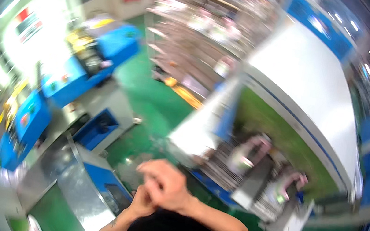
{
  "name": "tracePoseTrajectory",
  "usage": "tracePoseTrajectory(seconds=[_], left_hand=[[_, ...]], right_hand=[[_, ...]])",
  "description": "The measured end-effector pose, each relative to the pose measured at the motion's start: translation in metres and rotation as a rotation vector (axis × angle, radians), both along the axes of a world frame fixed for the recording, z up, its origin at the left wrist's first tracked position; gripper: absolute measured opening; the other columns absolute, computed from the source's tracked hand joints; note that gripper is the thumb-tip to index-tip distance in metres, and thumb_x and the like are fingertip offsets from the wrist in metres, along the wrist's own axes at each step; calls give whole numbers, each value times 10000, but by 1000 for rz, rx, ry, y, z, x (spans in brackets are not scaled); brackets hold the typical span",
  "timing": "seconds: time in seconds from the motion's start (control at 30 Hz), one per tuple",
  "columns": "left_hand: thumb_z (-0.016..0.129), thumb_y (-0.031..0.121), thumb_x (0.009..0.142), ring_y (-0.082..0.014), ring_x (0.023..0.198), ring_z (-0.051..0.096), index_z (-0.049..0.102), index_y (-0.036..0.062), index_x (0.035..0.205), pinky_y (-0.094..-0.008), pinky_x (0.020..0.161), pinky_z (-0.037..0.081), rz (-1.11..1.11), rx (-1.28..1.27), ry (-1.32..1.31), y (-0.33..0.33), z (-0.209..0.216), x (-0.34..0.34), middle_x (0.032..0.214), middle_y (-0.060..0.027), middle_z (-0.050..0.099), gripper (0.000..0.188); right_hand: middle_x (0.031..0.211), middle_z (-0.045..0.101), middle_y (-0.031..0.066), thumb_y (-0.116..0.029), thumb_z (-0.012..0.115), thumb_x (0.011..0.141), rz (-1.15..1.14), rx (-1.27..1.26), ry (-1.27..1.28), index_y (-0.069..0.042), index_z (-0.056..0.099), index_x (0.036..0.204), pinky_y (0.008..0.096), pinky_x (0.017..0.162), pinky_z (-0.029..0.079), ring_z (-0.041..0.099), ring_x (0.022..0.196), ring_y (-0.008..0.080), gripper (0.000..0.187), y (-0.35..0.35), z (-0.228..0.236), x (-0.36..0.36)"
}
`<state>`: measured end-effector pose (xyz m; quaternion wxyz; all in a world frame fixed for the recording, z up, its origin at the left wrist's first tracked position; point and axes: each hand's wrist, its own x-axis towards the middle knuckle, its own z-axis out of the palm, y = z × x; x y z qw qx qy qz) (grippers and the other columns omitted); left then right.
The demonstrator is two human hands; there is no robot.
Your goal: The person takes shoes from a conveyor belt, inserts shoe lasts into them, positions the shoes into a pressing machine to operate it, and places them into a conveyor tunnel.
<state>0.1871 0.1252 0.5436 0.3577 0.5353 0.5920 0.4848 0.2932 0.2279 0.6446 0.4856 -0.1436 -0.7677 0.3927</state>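
Note:
The picture is blurred by motion. My right hand (pixel 166 185) lies over my left hand (pixel 140 204) low in the middle, just above my dark shirt. The two hands are clasped together with fingers curled, and no object shows in either. Below them is the green floor (pixel 158 104).
A blue and grey machine (pixel 83 66) with a metal table (pixel 73 185) stands at the left. A large white-topped machine (pixel 311 90) with grey and pink parts (pixel 253 165) fills the right. Racks or shelves (pixel 196 36) stand at the back.

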Motion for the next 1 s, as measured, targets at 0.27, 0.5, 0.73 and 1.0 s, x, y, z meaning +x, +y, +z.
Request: tracePoseTrajectory(seconds=[0.27, 0.5, 0.73, 1.0], left_hand=[[598, 127, 848, -292, 1054, 608, 581, 14, 1135, -361, 929, 462, 1474, -31, -72, -263, -59, -112, 1116, -155, 637, 309], [566, 128, 854, -355, 1207, 457, 501, -17, 1190, -453, 1018, 356, 2634, -834, 581, -550, -225, 55, 1244, -202, 520, 371], [590, 79, 813, -319, 1250, 448, 536, -18, 1148, -462, 1040, 336, 2824, -1164, 188, -526, -223, 123, 1321, -159, 493, 353], [561, 24, 818, -315, 1227, 465, 557, -10, 1137, -435, 1022, 357, 2823, -1117, 325, -527, -164, 110, 1303, -145, 521, 321]], right_hand=[[962, 685, 104, -40, 620, 827, 1075, 115, -695, -39, 648, 1003, 306, 757, 521, 673, 862, 194, 178, -159, -6, -169], [1131, 619, 192, -166, 644, 844, 1719, 486, -1066, 29, 528, 1202, 362, 853, 518, 608, 1069, 274, 423, -390, -88, -300], [1231, 496, 275, -409, 722, 734, 2081, 1520, -200, 92, 397, 1235, 432, 938, 441, 513, 1115, 407, 780, -789, -142, -338], [827, 668, 181, -623, 622, 719, 1920, 1422, -357, -39, 609, 1002, 437, 667, 535, 661, 785, 323, 650, -816, -163, -302]])
